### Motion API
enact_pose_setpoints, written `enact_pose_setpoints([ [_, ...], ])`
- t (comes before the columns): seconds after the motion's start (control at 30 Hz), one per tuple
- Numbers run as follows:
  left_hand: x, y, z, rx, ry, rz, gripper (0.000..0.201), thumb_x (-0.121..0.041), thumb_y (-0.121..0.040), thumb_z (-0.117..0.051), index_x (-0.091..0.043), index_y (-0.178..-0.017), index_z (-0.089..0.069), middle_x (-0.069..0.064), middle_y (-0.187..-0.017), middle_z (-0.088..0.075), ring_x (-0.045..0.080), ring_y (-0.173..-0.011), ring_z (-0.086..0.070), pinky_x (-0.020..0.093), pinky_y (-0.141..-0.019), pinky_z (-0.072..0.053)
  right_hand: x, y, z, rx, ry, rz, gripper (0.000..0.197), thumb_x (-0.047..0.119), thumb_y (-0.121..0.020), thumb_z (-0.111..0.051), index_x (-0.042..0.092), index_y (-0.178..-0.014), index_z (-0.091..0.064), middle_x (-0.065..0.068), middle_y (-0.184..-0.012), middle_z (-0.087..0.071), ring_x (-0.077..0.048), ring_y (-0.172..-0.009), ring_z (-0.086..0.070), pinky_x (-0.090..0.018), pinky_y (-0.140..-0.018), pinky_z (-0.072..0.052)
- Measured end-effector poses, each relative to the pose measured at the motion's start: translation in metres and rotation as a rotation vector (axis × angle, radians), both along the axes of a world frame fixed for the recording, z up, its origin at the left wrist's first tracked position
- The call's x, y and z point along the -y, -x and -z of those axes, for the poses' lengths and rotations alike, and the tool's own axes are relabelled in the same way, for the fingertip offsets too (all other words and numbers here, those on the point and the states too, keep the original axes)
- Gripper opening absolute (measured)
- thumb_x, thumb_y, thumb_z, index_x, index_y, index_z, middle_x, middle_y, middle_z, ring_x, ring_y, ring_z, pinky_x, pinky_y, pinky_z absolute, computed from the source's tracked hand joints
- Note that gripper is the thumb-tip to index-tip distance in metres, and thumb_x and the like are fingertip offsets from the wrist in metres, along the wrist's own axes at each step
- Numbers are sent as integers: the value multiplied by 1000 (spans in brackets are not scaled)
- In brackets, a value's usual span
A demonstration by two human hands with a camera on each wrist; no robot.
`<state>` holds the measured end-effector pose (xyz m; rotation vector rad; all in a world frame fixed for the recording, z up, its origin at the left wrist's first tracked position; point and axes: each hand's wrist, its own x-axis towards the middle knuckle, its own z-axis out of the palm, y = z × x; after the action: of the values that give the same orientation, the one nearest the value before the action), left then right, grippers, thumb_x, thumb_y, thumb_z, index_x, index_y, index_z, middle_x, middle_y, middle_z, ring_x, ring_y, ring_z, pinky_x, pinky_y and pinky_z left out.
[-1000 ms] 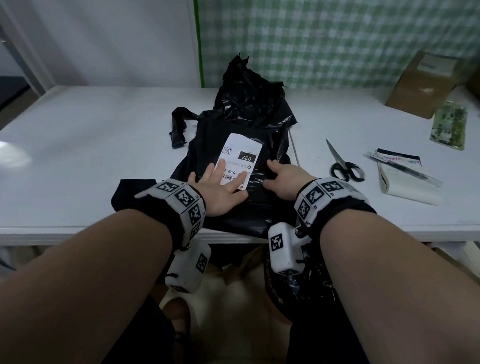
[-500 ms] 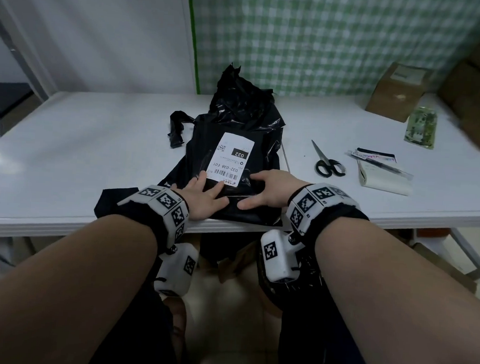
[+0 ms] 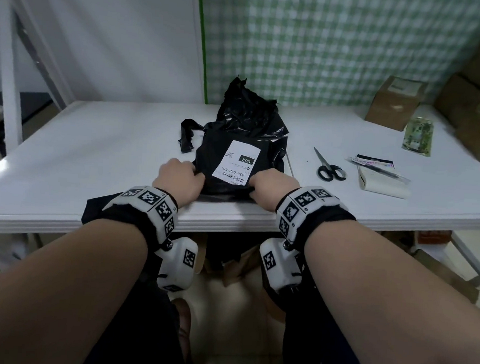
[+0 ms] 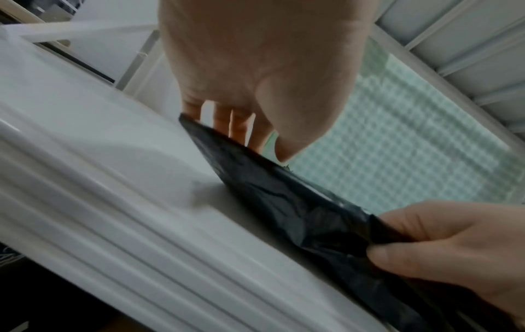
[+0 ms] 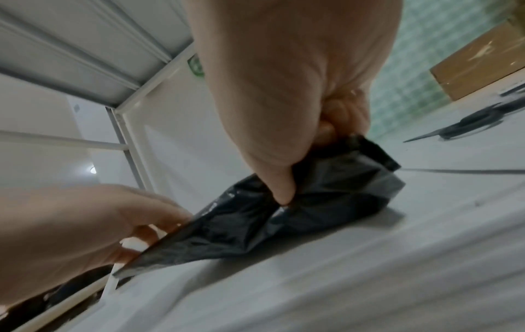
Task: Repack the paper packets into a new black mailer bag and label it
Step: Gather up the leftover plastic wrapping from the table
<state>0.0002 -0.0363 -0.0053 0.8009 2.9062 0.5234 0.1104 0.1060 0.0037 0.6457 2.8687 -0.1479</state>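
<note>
A black mailer bag [image 3: 233, 187] lies near the front edge of the white table [image 3: 94, 156], with a white printed label [image 3: 235, 163] stuck on top. My left hand [image 3: 194, 176] grips the bag's near left corner, fingers curled over its edge [image 4: 241, 128]. My right hand [image 3: 257, 184] pinches the near right corner. In the right wrist view the thumb [image 5: 279, 193] digs into the black plastic [image 5: 326, 191] and the fingers curl behind it. The packets are hidden inside the bag.
A crumpled, torn black bag [image 3: 246, 112] stands just behind, with a black strip [image 3: 187, 135] at its left. Scissors [image 3: 328, 167], a pen on a notepad [image 3: 382, 180], a greenish packet [image 3: 418, 136] and cardboard boxes [image 3: 395, 102] lie to the right. Black plastic [image 3: 96, 209] hangs over the front edge at the left.
Both hands have left the label, where they lay flat, and slid back to the bag's near corners, where the fingers have curled onto the plastic.
</note>
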Motion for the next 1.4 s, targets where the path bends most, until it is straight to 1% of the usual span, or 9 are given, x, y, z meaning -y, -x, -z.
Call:
enact_pose_setpoints([
  [0.2, 17, 8, -24, -167, -436, -283, 26, -15, -85, -44, -5, -107, -54, 19, -115, -53, 38, -110, -47, 43, -88, -41, -6, 11, -35, -252, 204, 121, 35, 4, -97, -32, -2, -119, -59, -17, -120, -59, -32, -116, -54, -35, -92, -43],
  [0.33, 15, 14, -31, -77, -590, -230, 25, -14, -84, -50, -5, -107, -51, 13, -103, -56, 32, -98, -51, 34, -80, -38, -4, 16, -64, -657, 847, 352, 29, 12, -98, -38, 18, -72, -49, 2, -72, -43, -11, -61, -45, -23, -54, -37],
  [0.4, 10, 11, -31, 176, -643, -90, 34, -16, -81, -62, -12, -113, -50, 5, -96, -54, 25, -91, -52, 32, -76, -40, -1, 19, -75, -802, 1114, 425, 29, 13, -98, -39, 18, -70, -46, 1, -64, -40, -8, -44, -38, -20, -40, -26],
  [0.53, 2, 0, -30, 651, -602, 260, 88, -35, -60, -83, -27, -135, -40, -4, -126, -54, 16, -112, -54, 32, -91, -44, 9, 17, -97, -919, 1424, 398, 28, 17, -99, -39, 21, -72, -48, 2, -59, -38, -4, -28, -27, -15, -29, -18],
  [0.63, -7, -4, -27, 609, -688, 273, 63, -32, -68, -80, -23, -125, -55, -1, -119, -65, 16, -111, -60, 36, -96, -47, 14, 17, -105, -922, 1498, 325, 25, 19, -100, -40, 19, -76, -48, 2, -61, -41, -4, -28, -30, -13, -30, -18],
  [0.77, -14, 4, -24, 434, -814, -4, 18, -16, -88, -58, -12, -104, -64, 12, -110, -67, 30, -104, -62, 46, -97, -48, 17, 21, -105, -920, 1459, 290, 23, 20, -99, -41, 21, -77, -48, 2, -64, -43, -4, -30, -30, -13, -32, -17],
  [1.03, -22, 16, -30, 685, -1013, -123, 24, -13, -98, -41, -9, -115, -57, 9, -96, -66, 25, -86, -65, 41, -86, -53, -1, 25, -96, -946, 1140, 254, 29, 52, -87, -56, 23, -84, -58, 4, -101, -70, 2, -38, -44, -14, -43, -28],
  [1.2, -41, 11, -26, 883, -1063, -198, 20, -9, -99, -37, -14, -104, -55, 6, -84, -63, 20, -72, -62, 37, -68, -56, -29, 27, -64, -1054, 776, 477, 12, 28, -81, -66, 20, -72, -63, 6, -80, -69, -8, -75, -60, -27, -73, -47],
  [1.4, -60, 14, -7, 1061, -935, -287, 18, -7, -97, -42, -8, -88, -57, 12, -81, -63, 26, -72, -61, 48, -88, -50, -54, 22, -28, -752, 591, 537, 12, 16, -81, -64, 26, -76, -60, 5, -90, -65, -18, -97, -63, -29, -89, -50],
])
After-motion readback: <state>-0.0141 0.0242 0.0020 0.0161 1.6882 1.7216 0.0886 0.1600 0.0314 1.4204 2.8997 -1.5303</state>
